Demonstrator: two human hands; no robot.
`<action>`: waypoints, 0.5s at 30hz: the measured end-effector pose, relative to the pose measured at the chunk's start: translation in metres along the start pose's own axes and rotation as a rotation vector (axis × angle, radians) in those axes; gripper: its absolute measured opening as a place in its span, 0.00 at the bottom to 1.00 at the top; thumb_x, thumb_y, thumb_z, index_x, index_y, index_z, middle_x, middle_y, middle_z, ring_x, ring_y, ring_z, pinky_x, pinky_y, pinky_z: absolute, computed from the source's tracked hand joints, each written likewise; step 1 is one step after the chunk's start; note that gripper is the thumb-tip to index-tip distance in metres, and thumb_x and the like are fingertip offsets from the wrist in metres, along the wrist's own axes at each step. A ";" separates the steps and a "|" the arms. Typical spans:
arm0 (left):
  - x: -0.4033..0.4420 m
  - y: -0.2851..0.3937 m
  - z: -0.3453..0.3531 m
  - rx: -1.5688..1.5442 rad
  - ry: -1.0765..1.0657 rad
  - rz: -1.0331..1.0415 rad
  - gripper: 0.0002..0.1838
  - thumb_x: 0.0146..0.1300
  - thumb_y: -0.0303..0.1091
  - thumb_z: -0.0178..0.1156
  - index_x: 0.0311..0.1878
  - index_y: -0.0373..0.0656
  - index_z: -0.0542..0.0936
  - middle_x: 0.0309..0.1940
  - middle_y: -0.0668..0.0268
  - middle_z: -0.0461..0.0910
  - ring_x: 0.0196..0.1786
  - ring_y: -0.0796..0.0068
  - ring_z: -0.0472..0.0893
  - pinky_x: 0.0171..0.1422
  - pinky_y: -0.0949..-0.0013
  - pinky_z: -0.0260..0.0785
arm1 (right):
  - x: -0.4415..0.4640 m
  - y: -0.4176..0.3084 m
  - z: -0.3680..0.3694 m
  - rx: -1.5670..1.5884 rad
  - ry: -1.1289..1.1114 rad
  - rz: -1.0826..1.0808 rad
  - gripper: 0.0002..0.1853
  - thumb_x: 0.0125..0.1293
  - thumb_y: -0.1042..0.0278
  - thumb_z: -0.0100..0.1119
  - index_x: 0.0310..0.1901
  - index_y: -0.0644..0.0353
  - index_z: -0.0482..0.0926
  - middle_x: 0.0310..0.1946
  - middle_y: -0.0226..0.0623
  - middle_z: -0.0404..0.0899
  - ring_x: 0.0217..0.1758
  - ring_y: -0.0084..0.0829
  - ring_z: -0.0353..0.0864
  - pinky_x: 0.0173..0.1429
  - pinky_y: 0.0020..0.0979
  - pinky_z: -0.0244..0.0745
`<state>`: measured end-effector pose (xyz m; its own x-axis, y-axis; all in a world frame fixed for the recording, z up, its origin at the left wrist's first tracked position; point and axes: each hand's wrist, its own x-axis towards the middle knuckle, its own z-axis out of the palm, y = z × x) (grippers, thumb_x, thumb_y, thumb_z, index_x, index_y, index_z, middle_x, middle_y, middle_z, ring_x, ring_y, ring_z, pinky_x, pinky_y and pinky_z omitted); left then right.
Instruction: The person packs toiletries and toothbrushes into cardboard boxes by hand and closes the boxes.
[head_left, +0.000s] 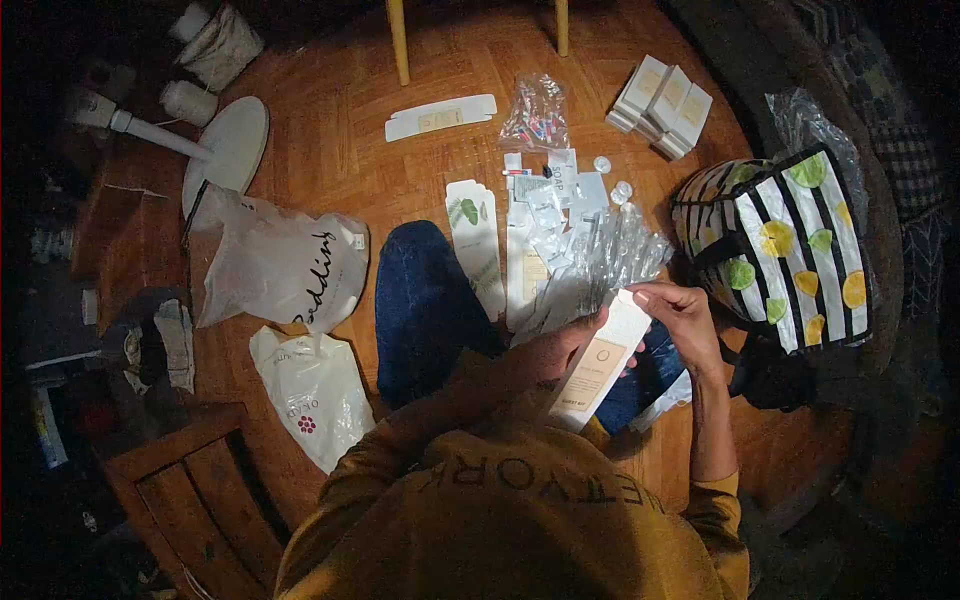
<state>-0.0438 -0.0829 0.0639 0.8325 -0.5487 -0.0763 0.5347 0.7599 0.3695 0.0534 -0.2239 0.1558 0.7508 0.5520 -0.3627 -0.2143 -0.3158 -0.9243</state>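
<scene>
A slim white carton [596,375] with a beige printed label is held at a tilt above my lap. My left hand [572,342] is wrapped round its side, with some fingertips showing past the far edge. At the carton's upper end, my right hand [682,312] pinches the white end flap between thumb and fingers. Just beyond lie clear plastic wrappers [625,245], small white sachets [545,205] and a flat carton with a green leaf print [474,240]. Another beige-labelled carton [530,275] lies partly under the wrappers.
Stacked white boxes [662,105], a flat carton [440,118] and a clear bag of small coloured items [535,115] lie farther off. A striped fruit-print bag [790,250] stands right; a bedding bag [290,260] and a white plastic bag [315,395] lie left.
</scene>
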 end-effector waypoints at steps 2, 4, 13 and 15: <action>-0.001 0.000 -0.003 -0.009 -0.020 -0.001 0.33 0.65 0.58 0.36 0.59 0.38 0.62 0.51 0.56 0.71 0.50 0.67 0.74 0.55 0.64 0.67 | 0.002 -0.004 0.000 0.002 0.002 0.026 0.10 0.59 0.69 0.59 0.38 0.66 0.81 0.28 0.31 0.79 0.28 0.16 0.71 0.32 0.19 0.66; 0.000 -0.001 -0.006 -0.019 -0.041 -0.001 0.33 0.65 0.58 0.37 0.59 0.38 0.62 0.52 0.56 0.71 0.51 0.67 0.74 0.55 0.64 0.66 | 0.004 -0.004 0.000 0.001 0.005 0.052 0.10 0.59 0.69 0.59 0.38 0.66 0.81 0.27 0.31 0.79 0.27 0.15 0.71 0.31 0.19 0.66; 0.003 -0.003 -0.012 -0.060 -0.091 -0.022 0.33 0.65 0.58 0.37 0.60 0.38 0.62 0.53 0.55 0.70 0.52 0.65 0.74 0.57 0.63 0.66 | 0.008 -0.002 -0.005 -0.040 -0.012 0.045 0.08 0.58 0.72 0.60 0.36 0.66 0.81 0.26 0.30 0.80 0.27 0.15 0.73 0.32 0.19 0.68; 0.003 0.000 -0.007 -0.026 -0.058 -0.006 0.35 0.63 0.61 0.38 0.59 0.38 0.62 0.52 0.55 0.71 0.51 0.66 0.74 0.56 0.63 0.66 | 0.010 0.003 -0.006 -0.113 -0.009 0.024 0.10 0.59 0.69 0.59 0.38 0.66 0.81 0.24 0.31 0.79 0.27 0.16 0.72 0.32 0.20 0.68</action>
<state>-0.0408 -0.0821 0.0571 0.8198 -0.5721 -0.0248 0.5442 0.7648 0.3448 0.0641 -0.2241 0.1506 0.7404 0.5504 -0.3858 -0.1599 -0.4133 -0.8965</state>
